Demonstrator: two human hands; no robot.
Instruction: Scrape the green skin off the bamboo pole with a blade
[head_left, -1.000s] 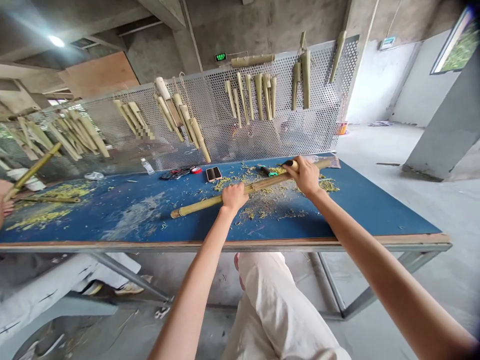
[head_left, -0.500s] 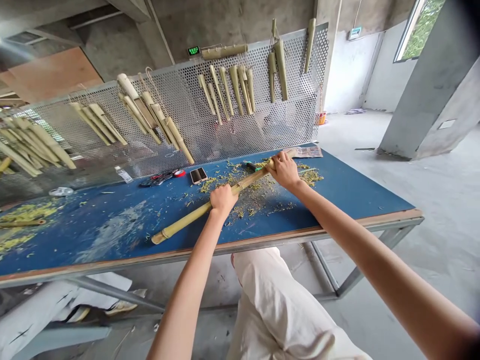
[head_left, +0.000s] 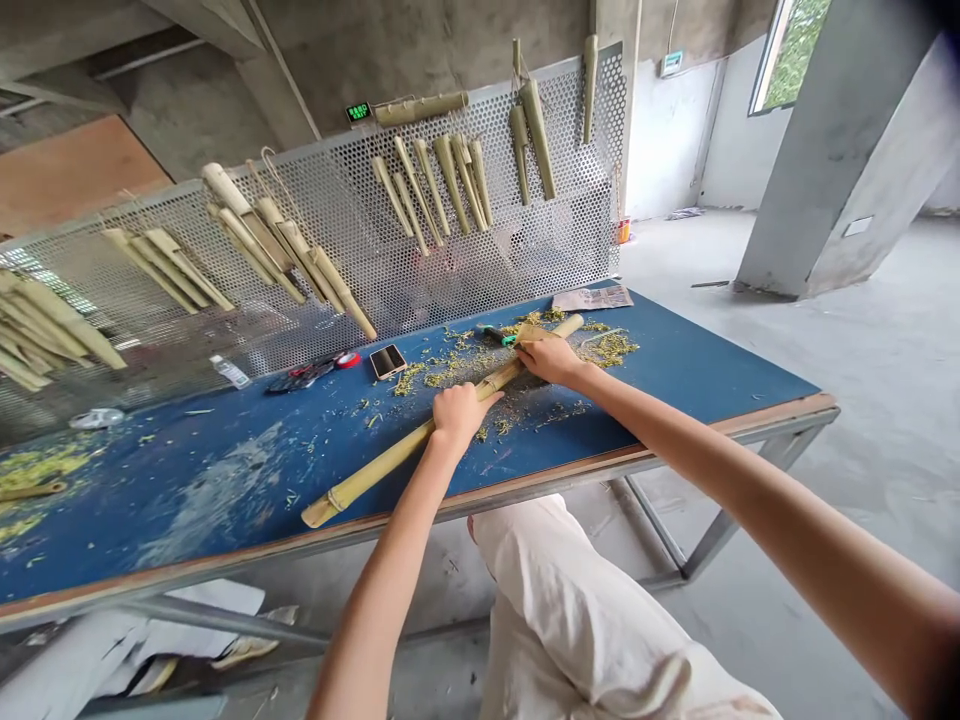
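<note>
A long bamboo pole (head_left: 382, 462) lies slanted across the blue table (head_left: 675, 370), its near end at the front edge. My left hand (head_left: 456, 415) is closed around the pole near its middle. My right hand (head_left: 549, 358) is closed on a tool whose handle pokes out of the fist, pressed against the pole's far part; the blade is hidden. Green-yellow shavings (head_left: 611, 348) are scattered around both hands.
A phone (head_left: 388, 361), scissors and red tape (head_left: 311, 372), a small bottle (head_left: 229, 371) and a teal-handled tool (head_left: 496, 335) lie at the table's back. Sandpaper (head_left: 592, 297) is at the far right corner. Cut bamboo pieces (head_left: 450, 180) hang on the perforated metal screen.
The pole has swung so its near end lies closer to the front edge. My right hand has slid back along it toward my left. The view turned right.
</note>
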